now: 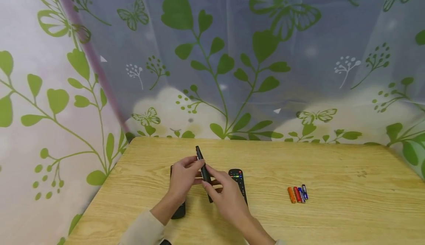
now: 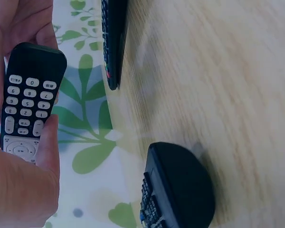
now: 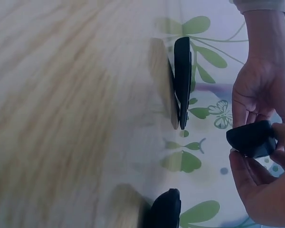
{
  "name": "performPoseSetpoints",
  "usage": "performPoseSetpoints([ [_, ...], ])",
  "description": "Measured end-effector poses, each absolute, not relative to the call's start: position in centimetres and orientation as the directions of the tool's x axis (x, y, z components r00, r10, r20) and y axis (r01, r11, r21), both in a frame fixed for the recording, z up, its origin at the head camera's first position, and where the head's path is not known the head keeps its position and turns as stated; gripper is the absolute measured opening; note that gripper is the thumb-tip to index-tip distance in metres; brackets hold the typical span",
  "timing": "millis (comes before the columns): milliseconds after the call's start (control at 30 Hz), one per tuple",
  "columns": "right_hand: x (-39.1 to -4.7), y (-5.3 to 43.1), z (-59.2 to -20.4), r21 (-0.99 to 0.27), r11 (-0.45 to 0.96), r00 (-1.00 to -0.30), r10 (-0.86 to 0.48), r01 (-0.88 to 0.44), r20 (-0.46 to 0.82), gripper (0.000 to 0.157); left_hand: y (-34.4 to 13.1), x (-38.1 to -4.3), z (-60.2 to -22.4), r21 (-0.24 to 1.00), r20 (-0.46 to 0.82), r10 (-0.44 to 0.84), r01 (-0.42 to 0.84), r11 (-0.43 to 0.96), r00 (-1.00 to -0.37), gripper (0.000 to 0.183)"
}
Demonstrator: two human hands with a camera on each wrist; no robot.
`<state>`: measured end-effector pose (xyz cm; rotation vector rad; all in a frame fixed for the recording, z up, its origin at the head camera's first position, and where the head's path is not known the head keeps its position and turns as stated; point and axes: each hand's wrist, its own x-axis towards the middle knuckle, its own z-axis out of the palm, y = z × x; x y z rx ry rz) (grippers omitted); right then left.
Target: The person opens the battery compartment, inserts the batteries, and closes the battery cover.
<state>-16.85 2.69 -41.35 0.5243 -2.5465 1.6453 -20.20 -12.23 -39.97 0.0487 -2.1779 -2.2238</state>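
Observation:
A black remote control (image 1: pixel 206 175) with pale number buttons is held up above the table between both hands, tilted on edge in the head view. My left hand (image 1: pixel 180 176) grips its upper part, thumb against the side. My right hand (image 1: pixel 229 197) pinches it lower down with thumb and fingers. In the left wrist view the button face of the remote control (image 2: pixel 31 99) shows, its keys upside down. The right wrist view shows the dark end of the remote control (image 3: pixel 251 138) between the two hands.
On the wooden table (image 1: pixel 348 171) a second black remote (image 1: pixel 179 212) lies partly hidden under the left hand, and a third (image 1: pixel 236 175) lies behind the right hand. Several small coloured cylinders (image 1: pixel 297 194) lie to the right. A leaf-patterned curtain (image 1: pixel 216 90) hangs behind the table.

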Motion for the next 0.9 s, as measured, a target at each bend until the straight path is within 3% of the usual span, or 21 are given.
performPoseSetpoints([
  [500,-15.7,2.4,-42.1,-0.816,0.454,-0.933,-0.188,-0.359,0.306,0.044,-11.5,-19.8,-40.8,0.997,-0.004,-0.092,0.003,-0.081,-0.996,0.044],
  [900,-15.4,2.6,-41.9,-0.564,0.679,-0.863,-0.217,-0.47,0.457,0.041,-11.1,-20.3,-41.2,0.998,0.057,-0.065,0.058,-0.012,-0.996,0.045],
])
